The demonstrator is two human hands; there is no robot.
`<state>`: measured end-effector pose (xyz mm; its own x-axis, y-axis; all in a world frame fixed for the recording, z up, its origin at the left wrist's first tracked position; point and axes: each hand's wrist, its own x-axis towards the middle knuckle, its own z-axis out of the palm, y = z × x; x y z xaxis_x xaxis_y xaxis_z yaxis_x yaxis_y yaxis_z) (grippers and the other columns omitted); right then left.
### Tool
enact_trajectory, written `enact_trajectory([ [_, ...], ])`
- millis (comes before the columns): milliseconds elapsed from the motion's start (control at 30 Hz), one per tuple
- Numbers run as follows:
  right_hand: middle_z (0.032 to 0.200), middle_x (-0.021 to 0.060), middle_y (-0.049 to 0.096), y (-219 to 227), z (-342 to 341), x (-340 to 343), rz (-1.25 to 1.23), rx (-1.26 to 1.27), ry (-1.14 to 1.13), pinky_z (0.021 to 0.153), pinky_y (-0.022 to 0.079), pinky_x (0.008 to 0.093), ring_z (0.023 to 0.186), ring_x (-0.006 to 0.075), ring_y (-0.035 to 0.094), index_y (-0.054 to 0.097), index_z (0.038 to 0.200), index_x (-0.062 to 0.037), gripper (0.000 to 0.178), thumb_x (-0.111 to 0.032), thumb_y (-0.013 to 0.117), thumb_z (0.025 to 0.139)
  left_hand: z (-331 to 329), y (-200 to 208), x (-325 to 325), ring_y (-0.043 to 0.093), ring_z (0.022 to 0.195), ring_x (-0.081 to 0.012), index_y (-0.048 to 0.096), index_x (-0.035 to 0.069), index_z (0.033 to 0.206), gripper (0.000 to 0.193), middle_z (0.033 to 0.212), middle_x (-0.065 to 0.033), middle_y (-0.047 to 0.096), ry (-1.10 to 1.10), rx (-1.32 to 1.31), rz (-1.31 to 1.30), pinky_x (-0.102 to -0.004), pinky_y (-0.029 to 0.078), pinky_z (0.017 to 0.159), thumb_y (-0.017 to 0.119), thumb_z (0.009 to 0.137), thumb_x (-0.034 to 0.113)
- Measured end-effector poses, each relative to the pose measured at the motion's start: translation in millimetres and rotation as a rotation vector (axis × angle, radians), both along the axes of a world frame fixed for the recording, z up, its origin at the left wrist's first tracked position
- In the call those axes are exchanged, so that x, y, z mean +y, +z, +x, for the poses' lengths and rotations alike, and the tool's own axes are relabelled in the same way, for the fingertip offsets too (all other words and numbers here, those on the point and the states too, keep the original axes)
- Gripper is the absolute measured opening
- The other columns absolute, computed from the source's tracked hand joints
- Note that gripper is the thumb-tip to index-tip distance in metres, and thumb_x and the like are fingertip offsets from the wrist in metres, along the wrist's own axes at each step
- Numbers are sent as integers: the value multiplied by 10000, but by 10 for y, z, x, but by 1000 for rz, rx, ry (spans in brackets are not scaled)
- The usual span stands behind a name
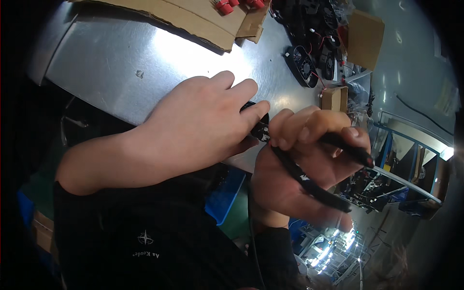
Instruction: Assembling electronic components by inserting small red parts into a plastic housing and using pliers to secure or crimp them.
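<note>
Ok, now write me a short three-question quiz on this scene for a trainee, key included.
1. Multiple choice. Which hand grips the black-handled tool? A: left; B: right; C: neither.
2. True or false. The black fan nearest the hands lies to the right of the large cardboard piece at the top of the picture.
3. Short answer. What colour are the small parts at the top edge, by that cardboard?

Key: 1. B, the right hand. 2. True. 3. Red.
</note>
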<state>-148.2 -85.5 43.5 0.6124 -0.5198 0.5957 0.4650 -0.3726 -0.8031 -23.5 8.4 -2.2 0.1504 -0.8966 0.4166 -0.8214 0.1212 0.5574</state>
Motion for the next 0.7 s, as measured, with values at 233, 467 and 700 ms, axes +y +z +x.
enact_trajectory([
  [233, 953, 205, 550, -67, 118, 142, -93, -55, -231, 591, 451, 337, 654, 211, 512, 366, 1322, 13, 1060, -927, 495, 847, -15, -5, -8, 592, 867, -238, 650, 143, 1274, 499, 1011, -60, 578, -8, 6, 5, -357, 510, 688, 828, 830, 286],
  [467, 958, 214, 549, -97, 141, 150, -79, -54, -186, 585, 462, 349, 668, 223, 542, 372, 1327, 10, 1057, -912, 539, 836, -11, -24, -5, 589, 853, -237, 662, 127, 1272, 495, 1005, -65, 578, -8, 6, 1, -358, 504, 675, 823, 837, 299],
  [700, 965, 219, 565, -137, 211, 250, -73, -96, -269, 598, 474, 360, 683, 231, 554, 399, 1330, 7, 1024, -871, 593, 839, -11, -9, -9, 590, 859, -232, 663, 119, 1280, 497, 1005, -66, 582, -3, -32, 13, -350, 506, 679, 820, 840, 288],
])
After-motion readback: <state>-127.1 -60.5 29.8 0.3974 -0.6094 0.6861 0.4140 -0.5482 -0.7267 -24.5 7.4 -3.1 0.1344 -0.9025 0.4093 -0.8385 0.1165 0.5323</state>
